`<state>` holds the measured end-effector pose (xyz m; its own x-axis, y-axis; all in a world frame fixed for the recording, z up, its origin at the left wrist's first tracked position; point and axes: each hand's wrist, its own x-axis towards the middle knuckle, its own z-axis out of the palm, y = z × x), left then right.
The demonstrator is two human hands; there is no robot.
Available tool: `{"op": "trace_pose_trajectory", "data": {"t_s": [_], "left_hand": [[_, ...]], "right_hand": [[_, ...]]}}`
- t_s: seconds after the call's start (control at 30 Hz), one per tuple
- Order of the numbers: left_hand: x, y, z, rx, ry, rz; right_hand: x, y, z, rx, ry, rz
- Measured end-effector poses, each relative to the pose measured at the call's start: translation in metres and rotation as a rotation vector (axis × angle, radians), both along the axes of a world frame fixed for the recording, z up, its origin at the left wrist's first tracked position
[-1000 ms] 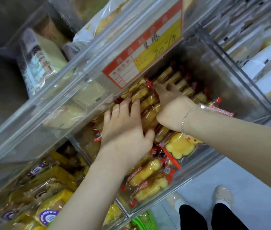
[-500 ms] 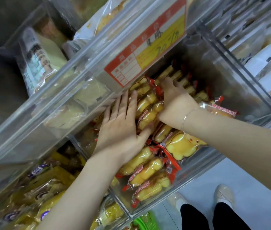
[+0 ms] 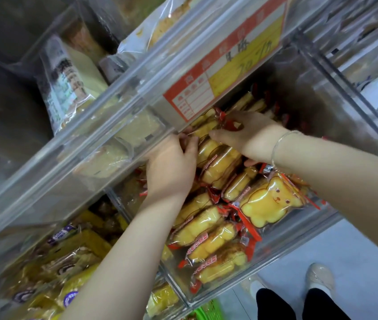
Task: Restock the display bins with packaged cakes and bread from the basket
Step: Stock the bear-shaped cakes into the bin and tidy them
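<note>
Bear-shaped cake packs (image 3: 218, 162) stacked on edge in clear display bin (image 3: 322, 218), long axes running front-to-back. Both hands at the rear pack (image 3: 206, 125), tucked under price label (image 3: 225, 72). Left hand (image 3: 171, 167) pinching its left edge, right hand (image 3: 250, 135) gripping its right end; pack between them, equally near. Likely seating it upright. Flat bear pack (image 3: 271, 202) lying loose at front.
</note>
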<state>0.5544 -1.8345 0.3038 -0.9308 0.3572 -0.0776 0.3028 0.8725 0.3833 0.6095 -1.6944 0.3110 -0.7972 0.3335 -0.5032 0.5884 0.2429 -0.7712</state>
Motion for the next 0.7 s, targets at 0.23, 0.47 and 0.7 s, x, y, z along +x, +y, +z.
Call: {"op": "trace_pose_trajectory", "data": {"t_s": [0.23, 0.47, 0.7], "left_hand": [[0.005, 0.004, -0.007, 0.341, -0.101, 0.251], [0.001, 0.003, -0.009, 0.192, -0.028, 0.259], [0.009, -0.002, -0.005, 0.044, 0.165, -0.093]], "right_hand": [[0.008, -0.017, -0.013, -0.087, -0.003, -0.390], [-0.004, -0.018, -0.023, 0.058, -0.062, -0.337], [-0.007, -0.013, -0.028, 0.170, 0.093, -0.070]]}}
